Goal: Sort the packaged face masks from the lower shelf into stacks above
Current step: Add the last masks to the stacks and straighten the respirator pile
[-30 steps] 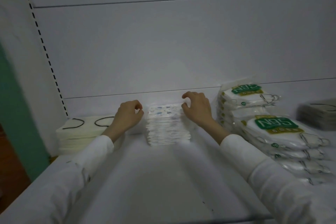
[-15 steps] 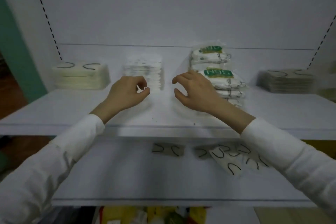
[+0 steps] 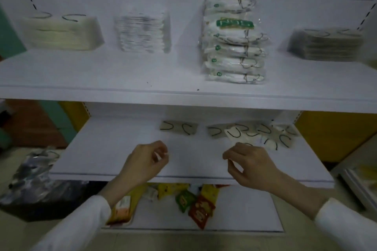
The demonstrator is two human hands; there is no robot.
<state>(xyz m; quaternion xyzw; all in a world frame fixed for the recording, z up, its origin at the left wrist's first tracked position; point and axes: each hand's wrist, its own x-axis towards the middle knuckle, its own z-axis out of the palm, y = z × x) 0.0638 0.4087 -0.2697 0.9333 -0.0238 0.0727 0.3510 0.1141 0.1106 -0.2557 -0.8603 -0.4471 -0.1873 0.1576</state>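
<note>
Several loose packaged masks (image 3: 253,133) lie scattered at the back right of the lower shelf (image 3: 114,149), and one beige mask (image 3: 178,128) lies apart to their left. On the upper shelf (image 3: 102,85) stand a cream stack (image 3: 61,33), a white patterned stack (image 3: 143,33), a tall stack of green-labelled packs (image 3: 234,47) and a grey stack (image 3: 326,44). My left hand (image 3: 145,162) hovers over the lower shelf's front, fingers loosely curled, holding nothing. My right hand (image 3: 250,164) hovers just in front of the scattered masks, fingers loosely bent, empty.
Colourful snack packets (image 3: 195,204) lie on the bottom shelf below. A dark bin with crumpled bags (image 3: 34,181) stands on the floor at the left. A yellow panel (image 3: 334,132) flanks the shelf on the right.
Both hands have come away from the white patterned stack on the upper shelf and dropped to the lower shelf. My view has tilted down.
</note>
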